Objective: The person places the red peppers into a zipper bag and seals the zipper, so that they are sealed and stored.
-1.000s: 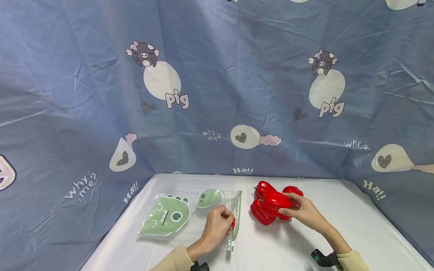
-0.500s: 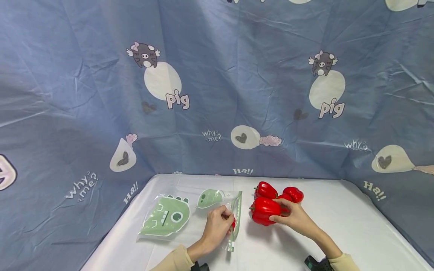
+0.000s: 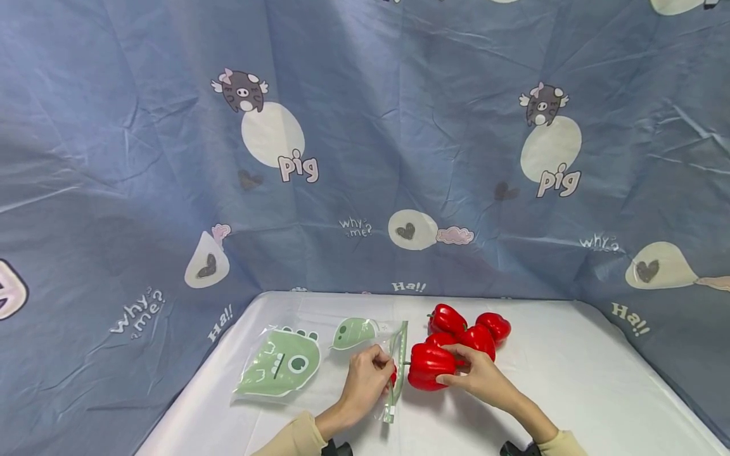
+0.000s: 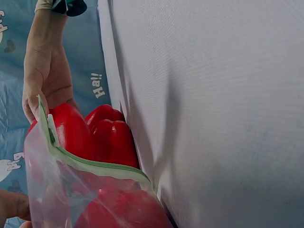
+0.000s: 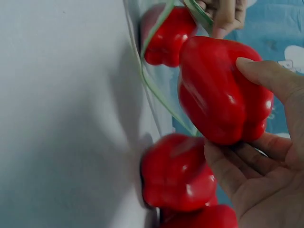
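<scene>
A glossy red bell pepper (image 3: 429,367) is gripped in my right hand (image 3: 485,383), thumb on one side and fingers on the other. It is off the table, stem pointing left at the bag's mouth. The clear zip bag (image 3: 325,367), with green monster prints and a green zip edge, lies flat to the left. My left hand (image 3: 364,381) pinches the upper layer near the bag's opening, holding it raised. Inside the mouth sits another bell pepper (image 5: 166,35), mostly hidden by the left hand in the head view.
Several more red bell peppers (image 3: 447,321) lie grouped just behind the held one, at the right of the bag. A white cloth (image 3: 570,380) covers the table. Behind it hangs a blue printed curtain (image 3: 353,158).
My right hand has carried the bell pepper left and toward me, away from the group to the bag's mouth. The left hand and the bag stay where they were.
</scene>
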{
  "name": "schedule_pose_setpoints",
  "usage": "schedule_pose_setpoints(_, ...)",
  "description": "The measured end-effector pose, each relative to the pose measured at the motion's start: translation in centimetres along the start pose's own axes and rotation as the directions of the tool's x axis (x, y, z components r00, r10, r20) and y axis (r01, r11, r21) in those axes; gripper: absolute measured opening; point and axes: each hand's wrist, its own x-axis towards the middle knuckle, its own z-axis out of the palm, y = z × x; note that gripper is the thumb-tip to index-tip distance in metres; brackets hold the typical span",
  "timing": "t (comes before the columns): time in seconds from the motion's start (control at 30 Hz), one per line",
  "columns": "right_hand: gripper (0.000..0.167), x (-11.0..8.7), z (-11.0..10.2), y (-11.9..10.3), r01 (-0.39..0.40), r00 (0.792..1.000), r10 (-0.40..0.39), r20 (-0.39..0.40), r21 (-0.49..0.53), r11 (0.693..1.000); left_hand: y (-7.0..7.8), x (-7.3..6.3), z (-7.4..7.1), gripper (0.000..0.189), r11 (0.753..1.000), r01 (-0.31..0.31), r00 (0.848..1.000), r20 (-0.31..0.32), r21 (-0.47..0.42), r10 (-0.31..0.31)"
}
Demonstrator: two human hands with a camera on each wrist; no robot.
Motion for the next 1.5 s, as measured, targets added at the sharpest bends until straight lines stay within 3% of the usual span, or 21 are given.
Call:
schedule_pose_setpoints(0.3,0.061,0.0,1.4,-0.1,0.002,1.000,-0.002,0.003,0.038,0.999,0.0,0.0,0.0,0.009,1.000,-0.008,1.000,-0.010,0.018,0.008)
schedule_pose_setpoints(0.67,0.065,-0.1,2.4,-0.3,-0.002,0.997,-0.002,-0.077,-0.051,0.999,0.0,-0.1,0.0,0.007,1.000,-0.028,0.999,-0.019,-0.003,0.028)
schedule_pose_setpoints(1.0,0.061,-0.4,3.4,-0.2,0.049,0.997,-0.055,-0.057,-0.110,0.993,0.1,-0.2,0.0,0.005,0.999,0.033,0.999,-0.009,-0.016,-0.034)
schedule_pose_setpoints(1.5,0.063,0.1,3.5,0.0,0.076,0.995,-0.086,-0.052,-0.173,0.982,0.4,-0.3,0.1,0.006,1.000,0.010,1.000,-0.002,-0.023,-0.010)
